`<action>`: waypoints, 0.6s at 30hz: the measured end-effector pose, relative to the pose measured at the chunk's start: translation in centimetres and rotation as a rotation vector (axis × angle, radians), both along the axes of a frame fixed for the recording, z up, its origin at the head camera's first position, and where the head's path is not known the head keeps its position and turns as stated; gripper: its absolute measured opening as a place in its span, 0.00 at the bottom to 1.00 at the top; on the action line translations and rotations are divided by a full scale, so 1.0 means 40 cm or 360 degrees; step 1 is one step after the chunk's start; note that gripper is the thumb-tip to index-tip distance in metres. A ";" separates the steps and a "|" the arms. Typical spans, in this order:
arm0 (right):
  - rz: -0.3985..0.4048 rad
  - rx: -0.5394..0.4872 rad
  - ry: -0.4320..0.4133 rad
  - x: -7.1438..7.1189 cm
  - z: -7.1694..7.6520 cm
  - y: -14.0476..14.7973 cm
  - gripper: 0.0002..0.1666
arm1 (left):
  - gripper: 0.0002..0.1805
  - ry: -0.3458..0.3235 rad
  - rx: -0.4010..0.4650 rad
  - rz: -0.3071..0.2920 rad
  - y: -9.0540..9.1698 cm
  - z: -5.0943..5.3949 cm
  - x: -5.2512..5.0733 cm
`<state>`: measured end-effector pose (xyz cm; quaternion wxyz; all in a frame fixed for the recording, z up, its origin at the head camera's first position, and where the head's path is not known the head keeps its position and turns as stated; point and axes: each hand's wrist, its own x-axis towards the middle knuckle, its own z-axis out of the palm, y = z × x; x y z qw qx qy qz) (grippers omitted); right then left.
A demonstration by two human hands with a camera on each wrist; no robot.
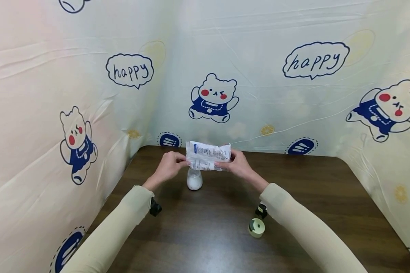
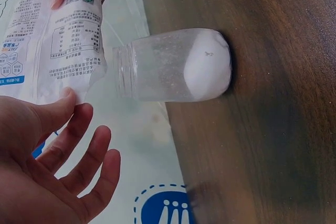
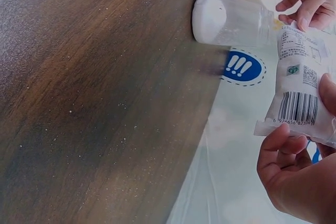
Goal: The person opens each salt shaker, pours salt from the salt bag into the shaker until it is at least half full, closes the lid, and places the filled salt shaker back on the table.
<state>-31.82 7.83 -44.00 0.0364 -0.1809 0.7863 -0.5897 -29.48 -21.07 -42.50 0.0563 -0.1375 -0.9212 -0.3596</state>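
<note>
White bag (image 1: 207, 154): long axis crosswise, left end above jar (image 1: 194, 181) | your left hand (image 1: 169, 165) pinches that | right hand (image 1: 240, 165) grips other

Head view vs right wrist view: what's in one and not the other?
Head only: the round pale-green object on the table and the "happy" speech bubbles on the backdrop.

Right wrist only: the packet's barcode and QR code, plus white specks scattered on the tabletop.

Both: the left hand and right hand gripping the printed white packet, the clear jar partly filled with white contents, and the dark wood-grain table.
</note>
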 end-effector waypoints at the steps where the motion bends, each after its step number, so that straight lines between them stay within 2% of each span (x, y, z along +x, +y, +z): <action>1: 0.0000 -0.0001 0.0002 0.000 0.002 0.000 0.31 | 0.07 0.0000 0.0000 0.0001 0.000 0.001 0.000; 18: 0.0002 0.0015 0.0018 -0.002 0.004 -0.001 0.31 | 0.08 0.0005 0.0004 0.0012 -0.004 -0.004 -0.004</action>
